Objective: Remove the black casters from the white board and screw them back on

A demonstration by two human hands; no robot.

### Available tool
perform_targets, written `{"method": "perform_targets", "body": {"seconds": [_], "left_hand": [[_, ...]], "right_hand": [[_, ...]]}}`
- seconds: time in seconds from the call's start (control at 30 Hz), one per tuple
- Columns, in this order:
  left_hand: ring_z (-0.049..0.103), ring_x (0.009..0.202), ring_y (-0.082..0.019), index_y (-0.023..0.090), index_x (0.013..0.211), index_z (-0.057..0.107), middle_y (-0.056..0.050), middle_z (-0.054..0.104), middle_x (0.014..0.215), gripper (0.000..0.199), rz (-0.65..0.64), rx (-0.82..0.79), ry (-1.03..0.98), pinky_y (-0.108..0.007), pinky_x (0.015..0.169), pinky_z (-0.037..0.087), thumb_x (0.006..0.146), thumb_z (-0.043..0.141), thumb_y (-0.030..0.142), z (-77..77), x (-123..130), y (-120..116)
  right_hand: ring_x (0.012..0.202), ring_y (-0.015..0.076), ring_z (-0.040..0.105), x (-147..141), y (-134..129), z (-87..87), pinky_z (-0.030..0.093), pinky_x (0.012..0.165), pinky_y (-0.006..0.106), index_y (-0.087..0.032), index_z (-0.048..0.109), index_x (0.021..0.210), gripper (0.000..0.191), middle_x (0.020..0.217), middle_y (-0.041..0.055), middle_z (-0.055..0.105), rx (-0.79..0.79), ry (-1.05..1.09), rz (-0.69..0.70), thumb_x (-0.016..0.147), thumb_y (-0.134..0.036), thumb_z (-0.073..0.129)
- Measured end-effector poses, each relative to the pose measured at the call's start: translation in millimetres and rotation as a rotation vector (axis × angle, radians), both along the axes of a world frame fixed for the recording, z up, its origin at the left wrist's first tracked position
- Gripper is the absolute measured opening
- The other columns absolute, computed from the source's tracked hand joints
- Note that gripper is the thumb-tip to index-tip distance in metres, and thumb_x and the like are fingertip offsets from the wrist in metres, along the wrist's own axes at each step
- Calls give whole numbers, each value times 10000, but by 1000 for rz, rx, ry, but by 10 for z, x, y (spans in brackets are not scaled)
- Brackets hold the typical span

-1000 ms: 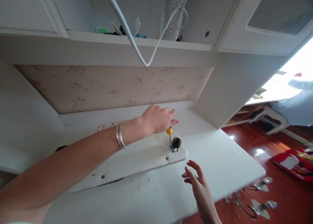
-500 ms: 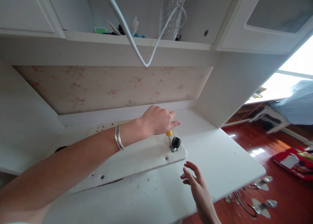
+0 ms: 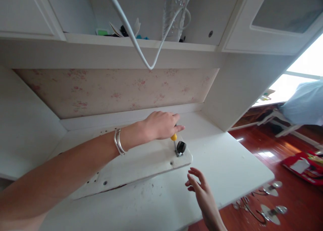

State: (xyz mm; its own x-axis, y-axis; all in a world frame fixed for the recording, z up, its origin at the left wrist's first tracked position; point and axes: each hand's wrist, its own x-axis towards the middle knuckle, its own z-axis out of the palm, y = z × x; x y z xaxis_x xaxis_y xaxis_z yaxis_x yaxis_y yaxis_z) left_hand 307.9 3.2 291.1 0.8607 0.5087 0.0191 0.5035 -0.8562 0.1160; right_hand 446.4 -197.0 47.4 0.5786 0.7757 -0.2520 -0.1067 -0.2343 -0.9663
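Note:
My left hand [image 3: 163, 125] is closed around the handle of a screwdriver [image 3: 173, 137], whose yellow collar shows below the fingers. The metal shaft points down at the mounting plate of a black caster wheel [image 3: 181, 146]. That caster sits at the right end of a white board [image 3: 141, 163] lying on the desk. Whether the tip is seated in a screw is too small to tell. Near the desk's front edge, my right hand [image 3: 202, 190] hovers with curled, parted fingers and nothing in them. A silver bangle [image 3: 119, 142] circles my left wrist.
The white desk [image 3: 227, 163] ends at a rounded right corner. Above hangs a white cable [image 3: 141, 52] in front of a shelf with a plastic bottle [image 3: 174, 17]. Lamp parts [image 3: 271, 213] and a red case [image 3: 302, 167] lie on the floor at right.
My left hand has shifted slightly and turned a little on the screwdriver, showing more of its handle. My right hand has barely moved. The view has shifted slightly.

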Motion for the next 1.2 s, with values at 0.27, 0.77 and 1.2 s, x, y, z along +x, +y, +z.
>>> {"method": "perform_targets", "body": {"seconds": [0.27, 0.77, 1.2], "left_hand": [[584, 894, -164, 239, 1105, 517, -54, 559, 1194, 277, -255, -289, 94, -284, 786, 450, 840, 513, 321, 102, -39, 54], [587, 828, -174, 228, 1062, 541, -53, 599, 1102, 342, -209, -309, 114, -270, 669, 441, 769, 590, 398, 149, -37, 102], [621, 808, -176, 238, 853, 668, -34, 637, 972, 544, -157, -133, -119, -295, 702, 451, 928, 305, 636, -65, 104, -109]], "right_hand": [[735, 202, 626, 9, -6, 4, 491, 670, 371, -207, 561, 1107, 600, 1151, 101, 593, -19, 15, 17, 712, -648, 664], [718, 190, 622, 3, 8, -153, 476, 650, 351, -221, 552, 1128, 575, 1105, 82, 612, 3, 25, 29, 742, -636, 647], [698, 185, 615, -18, 4, -69, 477, 647, 350, -210, 529, 1142, 611, 1055, 72, 601, -6, 55, 33, 728, -640, 658]]}}
